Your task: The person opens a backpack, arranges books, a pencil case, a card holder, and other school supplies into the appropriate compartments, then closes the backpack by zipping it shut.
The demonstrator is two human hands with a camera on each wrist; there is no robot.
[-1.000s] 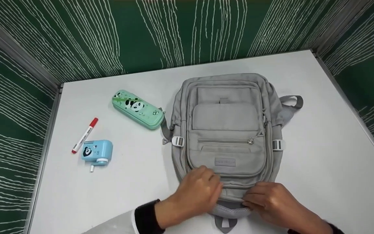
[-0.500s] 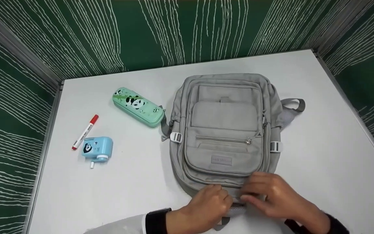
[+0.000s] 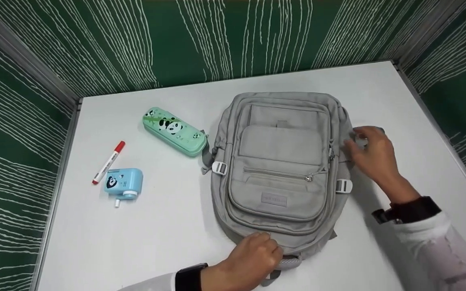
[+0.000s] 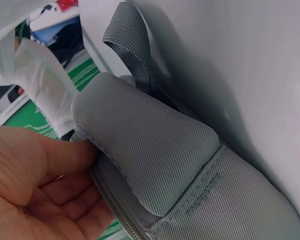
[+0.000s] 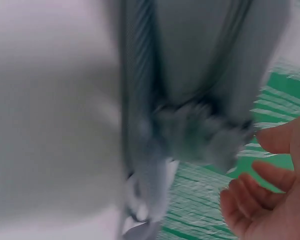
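Observation:
A grey backpack lies front up on the white table, with side buckles and a front zip pocket. At its near end my left hand grips the fabric edge, fingers curled. In the left wrist view the thumb of the left hand presses the edge beside a padded grey piece and a zip; a webbing loop stands behind. Beside the backpack's right flank, my right hand has loosely bent fingers and holds nothing. The right wrist view, blurred, has this hand apart from the side of the bag.
Left of the backpack lies a green panda pencil case, close to a side strap. Farther left are a red-capped marker and a light blue pencil sharpener with a crank. Green panels with white lines wall the table.
My right hand has left the backpack's near edge and moved up along its right side. The left hand keeps its hold at the near end, where the bag has turned slightly.

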